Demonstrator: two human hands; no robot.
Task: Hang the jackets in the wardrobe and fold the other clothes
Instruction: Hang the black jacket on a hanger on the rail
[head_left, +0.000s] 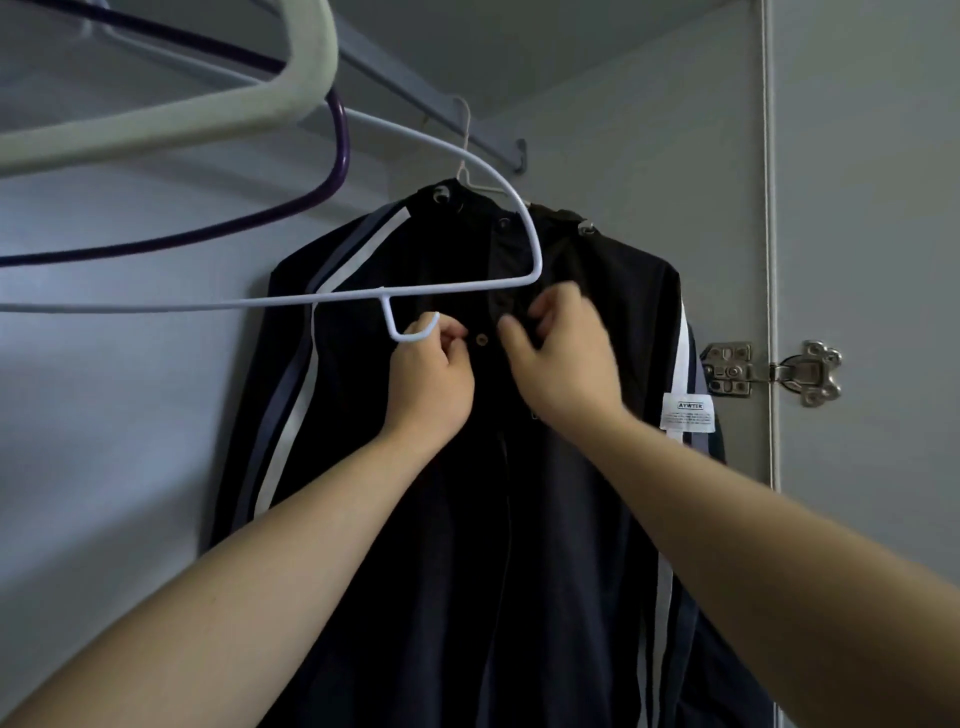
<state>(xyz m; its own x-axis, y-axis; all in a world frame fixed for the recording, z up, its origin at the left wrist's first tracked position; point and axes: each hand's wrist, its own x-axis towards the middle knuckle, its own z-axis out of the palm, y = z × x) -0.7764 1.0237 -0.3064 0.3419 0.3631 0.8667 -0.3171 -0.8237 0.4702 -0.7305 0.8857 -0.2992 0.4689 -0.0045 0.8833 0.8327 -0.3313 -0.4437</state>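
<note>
Item: jacket (467, 545), black, white-and-grey sleeve stripes, white sleeve label. I see it hanging from the wardrobe rail (405, 78), long axis vertical, collar up, front toward me. My left hand (431, 376) and right hand (563, 358) pinch its front edges, fingers curled.

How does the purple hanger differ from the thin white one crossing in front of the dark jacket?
The purple hanger is thicker and dark; the white hanger is thin, pale wire. The white hanger has a small loop under its bottom bar; the purple hanger shows none. The white hanger crosses the jacket; the purple hanger sits left of it. Both carry no clothes.
</note>
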